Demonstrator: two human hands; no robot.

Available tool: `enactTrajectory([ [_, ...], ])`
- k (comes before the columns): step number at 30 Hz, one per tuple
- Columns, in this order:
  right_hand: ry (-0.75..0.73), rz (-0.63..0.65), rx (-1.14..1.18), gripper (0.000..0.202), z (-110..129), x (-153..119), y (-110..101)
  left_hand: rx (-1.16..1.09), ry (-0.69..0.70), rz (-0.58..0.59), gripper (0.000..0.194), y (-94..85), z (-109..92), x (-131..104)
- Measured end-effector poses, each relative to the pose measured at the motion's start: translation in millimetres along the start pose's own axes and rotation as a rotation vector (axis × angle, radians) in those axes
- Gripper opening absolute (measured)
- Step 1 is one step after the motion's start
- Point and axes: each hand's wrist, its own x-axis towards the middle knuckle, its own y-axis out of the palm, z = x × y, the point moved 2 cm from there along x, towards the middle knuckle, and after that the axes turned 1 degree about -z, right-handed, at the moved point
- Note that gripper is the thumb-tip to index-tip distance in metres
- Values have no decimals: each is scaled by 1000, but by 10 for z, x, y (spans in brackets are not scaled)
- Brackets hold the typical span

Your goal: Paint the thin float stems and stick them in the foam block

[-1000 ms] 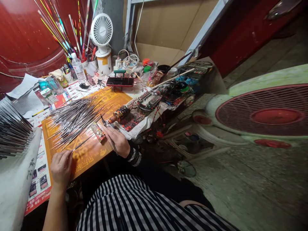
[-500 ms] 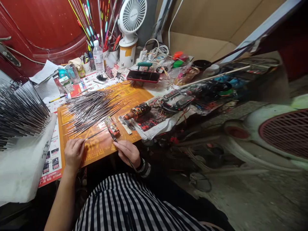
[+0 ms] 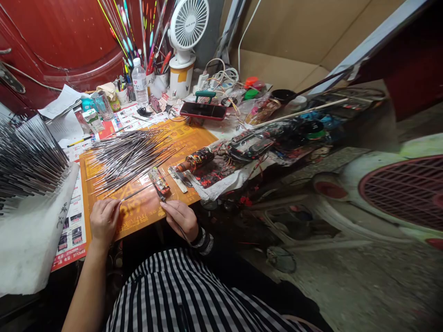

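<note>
Along the front edge of the worktop [image 3: 202, 136], the fingers of my left hand [image 3: 104, 219] are pinched closed on one end of a grey stick [image 3: 136, 192]. It lies slantwise over the orange surface, its far end reaching the paint-spattered block [image 3: 159, 182]; whether it rests on that block or only butts against it, I cannot tell. My right hand [image 3: 181, 219], near the front right corner, has its fingers closed around a slim dark tool [image 3: 162, 197], whose tip sits beside the block's near end. I cannot make out whether tool and block touch.

Behind all this, toward the middle, a loose heap of similar sticks [image 3: 129, 159] is spread out, and past the left edge a white slab [image 3: 29, 246] carries a dense bristle of upright ones.

I judge the step in hand to be work on this single stick at the block. The next move calls for a light, steady left pinch and the tool's tip brought carefully to the stick.
</note>
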Motion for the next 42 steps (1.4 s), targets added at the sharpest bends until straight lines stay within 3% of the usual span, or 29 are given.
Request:
enactTrajectory([
  [23, 33, 39, -52, 50, 11, 1, 3, -11, -2, 7, 13, -10, -8, 19],
  [37, 45, -16, -26, 54, 23, 40, 6, -22, -3, 12, 13, -3, 1, 31],
  [42, 86, -38, 39, 48, 67, 77, -199, -14, -6, 5, 14, -18, -5, 48],
])
